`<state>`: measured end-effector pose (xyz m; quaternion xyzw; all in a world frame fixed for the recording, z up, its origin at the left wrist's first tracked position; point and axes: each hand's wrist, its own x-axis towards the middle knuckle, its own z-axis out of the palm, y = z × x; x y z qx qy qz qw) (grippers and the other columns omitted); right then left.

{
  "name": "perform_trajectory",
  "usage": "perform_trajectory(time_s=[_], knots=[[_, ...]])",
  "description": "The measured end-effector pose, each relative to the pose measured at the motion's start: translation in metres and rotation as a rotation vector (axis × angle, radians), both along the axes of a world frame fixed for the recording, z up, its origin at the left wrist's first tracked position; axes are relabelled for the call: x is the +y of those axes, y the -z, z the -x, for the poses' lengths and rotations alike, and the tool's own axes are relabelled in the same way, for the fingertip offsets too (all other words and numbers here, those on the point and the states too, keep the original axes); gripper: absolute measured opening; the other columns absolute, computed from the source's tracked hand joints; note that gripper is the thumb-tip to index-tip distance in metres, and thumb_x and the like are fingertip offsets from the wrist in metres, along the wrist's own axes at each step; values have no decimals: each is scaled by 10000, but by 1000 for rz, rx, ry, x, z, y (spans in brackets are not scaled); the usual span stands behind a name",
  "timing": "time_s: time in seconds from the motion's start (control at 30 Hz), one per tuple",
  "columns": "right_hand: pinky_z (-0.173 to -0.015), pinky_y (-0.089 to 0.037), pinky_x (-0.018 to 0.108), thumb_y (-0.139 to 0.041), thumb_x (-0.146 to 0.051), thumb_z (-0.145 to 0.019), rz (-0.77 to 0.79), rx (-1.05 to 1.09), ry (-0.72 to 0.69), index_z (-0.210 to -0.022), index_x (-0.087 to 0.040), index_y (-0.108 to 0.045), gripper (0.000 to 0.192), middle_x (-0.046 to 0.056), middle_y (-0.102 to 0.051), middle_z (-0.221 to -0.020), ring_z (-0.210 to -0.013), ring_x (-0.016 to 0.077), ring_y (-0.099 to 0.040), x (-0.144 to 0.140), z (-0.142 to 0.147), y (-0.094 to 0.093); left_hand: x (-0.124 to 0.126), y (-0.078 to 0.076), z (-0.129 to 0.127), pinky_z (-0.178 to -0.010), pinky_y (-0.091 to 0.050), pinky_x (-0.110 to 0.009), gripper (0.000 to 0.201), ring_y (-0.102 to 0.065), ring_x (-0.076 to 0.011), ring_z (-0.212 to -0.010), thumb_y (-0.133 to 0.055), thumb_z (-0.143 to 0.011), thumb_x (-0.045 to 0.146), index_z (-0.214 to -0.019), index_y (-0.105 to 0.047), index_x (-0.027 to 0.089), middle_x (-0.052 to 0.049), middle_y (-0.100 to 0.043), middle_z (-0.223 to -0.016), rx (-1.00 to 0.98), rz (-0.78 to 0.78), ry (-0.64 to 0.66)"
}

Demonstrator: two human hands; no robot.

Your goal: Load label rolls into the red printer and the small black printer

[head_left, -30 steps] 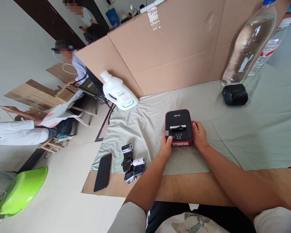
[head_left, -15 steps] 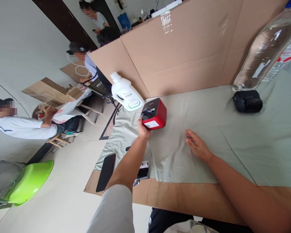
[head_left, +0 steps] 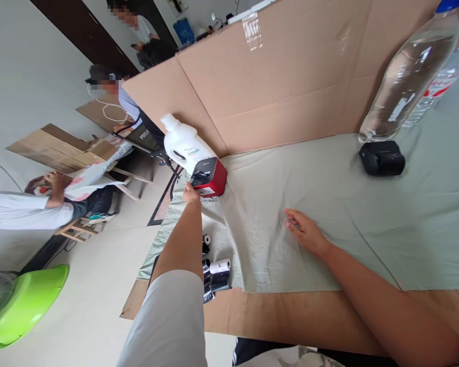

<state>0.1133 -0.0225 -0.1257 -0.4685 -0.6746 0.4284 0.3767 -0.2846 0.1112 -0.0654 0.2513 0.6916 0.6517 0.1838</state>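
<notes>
My left hand (head_left: 192, 193) is closed on the left front edge of a red-and-black label printer (head_left: 221, 178), with most of its fingers hidden. The printer stands in front of a white jug (head_left: 189, 145) and covers its lower part. My right hand (head_left: 308, 232) hovers or rests over the grey-green cloth (head_left: 268, 204), empty, fingers apart and slightly curled. Paper rolls (head_left: 221, 265) with dark wrapping lie near the front edge, partly hidden behind my left forearm. Farther right sits a small black device (head_left: 382, 158) with rounded sides.
A cardboard panel (head_left: 283, 81) stands along the back. At the right rear stand a large clear bottle (head_left: 409, 76) and a smaller bottle (head_left: 432, 94). Beyond the table's left end are a green tub (head_left: 30, 303), cardboard boxes (head_left: 57, 148) and several seated people.
My left hand has moved the printer left, against or close in front of the jug. The right hand has barely moved. The view has shifted a little, and more paper rolls show.
</notes>
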Motion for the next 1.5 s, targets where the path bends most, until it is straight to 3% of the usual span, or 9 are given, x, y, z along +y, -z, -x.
perform_trajectory(time_s=[0.2,0.37,0.5,0.7,0.9,1.0,1.13,1.33,1.5], knots=[[-920,-558,427,-535,-375,-920,-65,-95,-40,-1160,-264,-673,299,105,-692,-1185,-1096,242,-654,5,0,4,-21,-16,-80,-1023,-424,-365,105,-492,-230,-1295,-403,-938,265,-925,-496,220,-106,-571,-1195,28,-49,-248],[-890,-552,405,-532,-320,-919,-45,-97,-37,-1083,-235,-694,246,104,-712,-1085,-1015,221,-671,7,2,-1,-71,15,-206,-701,-464,-292,211,-628,-156,-733,-378,-895,290,-797,-541,197,-33,-614,-800,-157,-112,187],[-860,-546,415,-536,-318,-904,-63,-108,-57,-1029,-216,-711,238,98,-728,-1028,-979,231,-656,-11,0,-3,-116,47,-261,-647,-415,-254,247,-582,-120,-630,-483,-864,416,-758,-536,200,11,-581,-679,-458,-173,453],[-881,-529,428,-539,-419,-882,-97,-200,-176,-925,-257,-741,262,67,-733,-922,-893,233,-659,-7,-43,-13,-134,54,-261,-667,-415,-268,279,-575,-130,-649,-590,-855,447,-724,-577,201,1,-593,-673,-413,-114,615],[-1098,-290,562,-506,-430,-912,-289,-677,514,-1149,-127,-685,424,190,-542,-1386,-1347,377,-402,110,-134,-58,-134,52,-260,-696,-433,-288,213,-574,-143,-680,-615,-867,378,-739,-621,207,-15,-612,-719,-325,-43,756],[-1093,-213,645,-633,-462,-851,-176,-885,683,-1379,-97,-522,651,244,-278,-1583,-1440,471,-210,149,-176,-64,-133,52,-259,-693,-437,-290,216,-575,-144,-679,-630,-857,387,-736,-623,209,-15,-606,-712,-312,-45,779],[-1049,-281,625,-597,-604,-833,108,-947,701,-1530,-104,-314,903,321,-87,-1607,-1413,508,-264,160,-203,-51,-132,52,-258,-702,-453,-296,212,-580,-149,-699,-664,-841,395,-735,-623,216,-17,-606,-726,-324,-37,806],[-1035,-344,632,-658,-565,-763,55,-804,735,-1524,-135,-323,936,280,-271,-1517,-1317,488,-393,142,-174,-44,-133,51,-260,-684,-465,-281,164,-581,-137,-686,-724,-809,352,-773,-635,219,-17,-621,-760,-365,-39,808],[-1127,-337,578,-676,-510,-741,-210,-551,400,-1517,-189,-360,898,200,-339,-1494,-1353,426,-401,79,-88,-47,-135,46,-263,-767,-518,-333,281,-667,-171,-792,-758,-790,425,-959,-664,221,-67,-684,-973,-598,-95,900]])
